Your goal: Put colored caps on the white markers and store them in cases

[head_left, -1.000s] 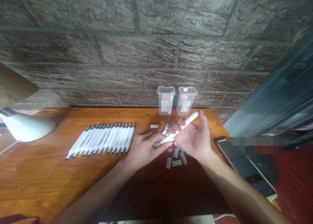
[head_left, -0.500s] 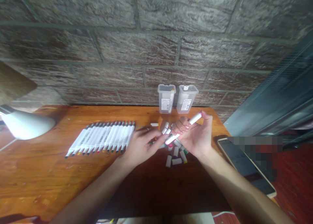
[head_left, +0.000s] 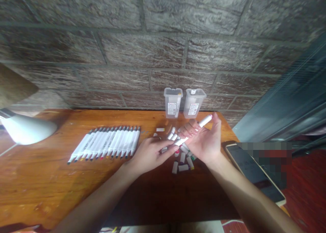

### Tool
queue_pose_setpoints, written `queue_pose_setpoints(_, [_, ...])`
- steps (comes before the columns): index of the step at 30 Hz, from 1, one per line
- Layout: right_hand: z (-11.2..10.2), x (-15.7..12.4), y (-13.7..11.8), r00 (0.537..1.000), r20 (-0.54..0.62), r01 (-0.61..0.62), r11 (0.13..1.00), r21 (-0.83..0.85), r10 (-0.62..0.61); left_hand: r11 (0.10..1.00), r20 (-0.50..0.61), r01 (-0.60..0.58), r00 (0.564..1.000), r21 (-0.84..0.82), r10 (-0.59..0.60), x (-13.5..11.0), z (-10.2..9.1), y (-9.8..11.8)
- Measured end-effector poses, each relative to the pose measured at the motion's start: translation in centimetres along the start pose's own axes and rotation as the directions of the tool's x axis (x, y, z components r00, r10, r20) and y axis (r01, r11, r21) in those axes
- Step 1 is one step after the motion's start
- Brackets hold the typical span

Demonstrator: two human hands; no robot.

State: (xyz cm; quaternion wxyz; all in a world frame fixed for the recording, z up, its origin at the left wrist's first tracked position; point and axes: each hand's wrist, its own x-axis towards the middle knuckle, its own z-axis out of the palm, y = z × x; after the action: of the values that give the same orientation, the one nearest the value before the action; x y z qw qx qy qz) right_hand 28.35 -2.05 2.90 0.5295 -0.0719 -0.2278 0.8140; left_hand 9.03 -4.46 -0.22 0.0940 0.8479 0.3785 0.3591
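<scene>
A white marker (head_left: 205,120) with a pinkish upper end slants across my right hand (head_left: 203,143). The right fingers wrap round its middle, and the thumb is raised beside its top end. My left hand (head_left: 150,153) comes in from the left and pinches the marker's lower end between thumb and forefinger. Beneath and between both hands lie several loose white marker caps (head_left: 183,168), some with coloured ends; part of this pile is hidden by the fingers. To the left, a row of uncapped white markers (head_left: 107,143) lies side by side, dark tips showing.
Two clear plastic cases (head_left: 173,104) with labels stand at the back against the brick wall (head_left: 122,53). A phone (head_left: 254,172) lies at the right edge of the wooden table (head_left: 38,178). At the far left is a white lamp (head_left: 30,129).
My left thumb and forefinger have closed on the marker's lower end, where they were just beside it before. The right hand keeps its hold, almost unmoved.
</scene>
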Motion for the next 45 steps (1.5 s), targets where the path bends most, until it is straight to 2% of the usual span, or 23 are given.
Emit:
queue_pose_setpoints(6, [0.2, 0.0, 0.1, 1.000, -0.008, -0.010, 1.000, -0.017, 0.010, 0.999, -0.010, -0.040, 0.999, 0.035, 0.040, -0.1, 0.3, 0.1])
queue_pose_setpoints(10, [0.1, 0.1, -0.3, 0.998, -0.067, 0.014, 0.996, -0.083, -0.019, 1.000, -0.041, 0.010, 0.999, 0.024, -0.009, -0.1, 0.2, -0.1])
queue_pose_setpoints(14, [0.0, 0.3, -0.5, 0.991, -0.131, 0.000, 0.986, -0.167, -0.023, 0.999, -0.133, 0.048, 0.990, -0.008, -0.049, 0.0, 0.2, -0.3])
queue_pose_setpoints(17, [-0.2, 0.7, -0.7, 0.958, -0.259, 0.059, 0.970, -0.237, -0.121, 0.997, -0.201, 0.079, 0.976, -0.024, -0.082, 0.0, 0.2, -0.4])
queue_pose_setpoints(20, [-0.4, 1.0, -1.1, 0.908, -0.326, 0.159, 0.937, -0.311, -0.262, 0.992, -0.196, 0.123, 0.972, -0.038, -0.128, 0.1, 0.2, -0.4])
queue_pose_setpoints(25, [-0.9, 1.3, -1.7, 0.864, -0.310, 0.260, 0.879, -0.399, -0.396, 0.992, -0.155, 0.103, 0.981, -0.070, -0.113, 0.1, 0.0, -0.3])
queue_pose_setpoints(31, [-0.9, 1.2, -1.5, 0.848, -0.230, 0.305, 0.794, -0.525, -0.477, 0.991, -0.162, 0.104, 0.980, -0.080, -0.116, 0.3, -0.1, -0.2])
queue_pose_setpoints(39, [-1.0, 1.0, -1.6, 0.829, -0.207, 0.319, 0.743, -0.589, -0.520, 0.994, -0.192, 0.103, 0.975, -0.037, -0.109, 0.3, -0.1, -0.2])
queue_pose_setpoints(45, [-1.1, 1.1, -1.7, 0.847, -0.186, 0.293, 0.729, -0.618, -0.498, 0.993, -0.204, 0.118, 0.971, -0.028, -0.122, 0.3, -0.2, -0.2])
